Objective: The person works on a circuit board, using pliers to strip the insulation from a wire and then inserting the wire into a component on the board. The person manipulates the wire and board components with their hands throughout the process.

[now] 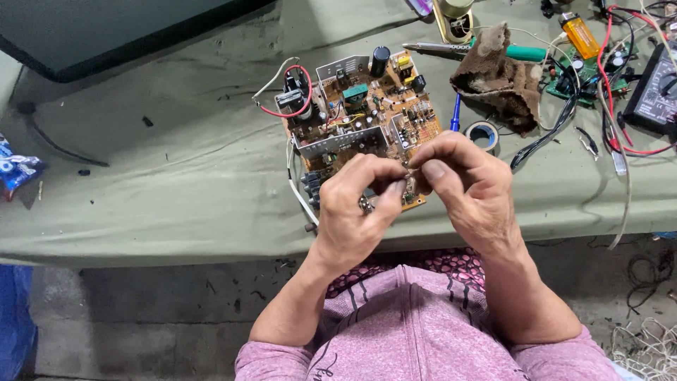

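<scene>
Both hands meet just above the near edge of a brown circuit board point(363, 120) that lies on the green-covered worktop point(176, 176). The left hand point(356, 204) has its fingers point(384, 173) curled in and pinched on a small metal part point(409, 168), too small to tell what kind; the right hand point(465, 180) closes thumb and forefinger on the same part from the other side, so the two sets of fingertips touch. Beyond the fingers, the board carries a black capacitor, a green transformer and grey heat sinks, with a red wire point(303, 92) looping at its far left corner. To the right of the right hand's fingers lie a roll of tape point(484, 134), a blue-handled screwdriver point(456, 113) and a brown rag point(501, 77); further right sit tangled cables and a black multimeter point(656, 88)
</scene>
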